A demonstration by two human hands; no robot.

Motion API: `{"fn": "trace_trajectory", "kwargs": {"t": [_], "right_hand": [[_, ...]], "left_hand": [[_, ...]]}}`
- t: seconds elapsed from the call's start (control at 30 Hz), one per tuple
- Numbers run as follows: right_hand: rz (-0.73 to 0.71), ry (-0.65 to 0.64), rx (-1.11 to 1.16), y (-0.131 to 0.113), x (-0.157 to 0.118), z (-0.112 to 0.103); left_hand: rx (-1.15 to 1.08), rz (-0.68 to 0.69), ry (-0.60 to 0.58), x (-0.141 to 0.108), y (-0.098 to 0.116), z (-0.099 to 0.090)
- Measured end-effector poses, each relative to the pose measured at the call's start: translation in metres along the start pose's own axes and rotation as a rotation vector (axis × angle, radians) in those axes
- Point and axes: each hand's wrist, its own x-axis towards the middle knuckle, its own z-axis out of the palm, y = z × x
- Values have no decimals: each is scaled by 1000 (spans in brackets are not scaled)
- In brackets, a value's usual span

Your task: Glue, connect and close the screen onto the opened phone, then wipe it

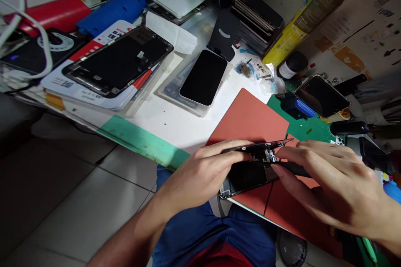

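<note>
An opened phone [250,177] lies over the front edge of the red-brown mat [247,119], its dark screen part [260,147] tilted up along the far side. My left hand [209,171] holds the phone from the left, with fingers on the raised part and between the two halves. From the right, my right hand [326,179] pinches a dark slim tool [296,169] whose tip end reaches toward the phone's inner parts. The exact tip is hidden near the fingers.
A phone [203,77] rests on a plastic case left of the mat. Farther left, a large screen part [120,60] lies on a box. Behind stand stacked phones [258,14] and a yellow spray can [308,12]. Another phone [322,96] leans at the right.
</note>
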Motion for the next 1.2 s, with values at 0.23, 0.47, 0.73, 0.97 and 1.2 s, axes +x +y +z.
{"fn": "trace_trajectory", "kwargs": {"t": [0.23, 0.47, 0.73, 0.97, 1.2], "right_hand": [[-16, -2, 15, 2, -1, 2], [-45, -44, -15, 1, 4, -4], [-45, -29, 3, -1, 11, -8], [-62, -36, -29, -3, 15, -8], [351, 133, -114, -9, -69, -17]], "left_hand": [[-18, -9, -19, 0, 0, -1], [-4, -21, -23, -1, -1, 0], [-23, -27, -48, -2, -1, -2], [-5, -37, -36, -3, -1, -1], [50, -49, -2, -7, -5, 2]]}}
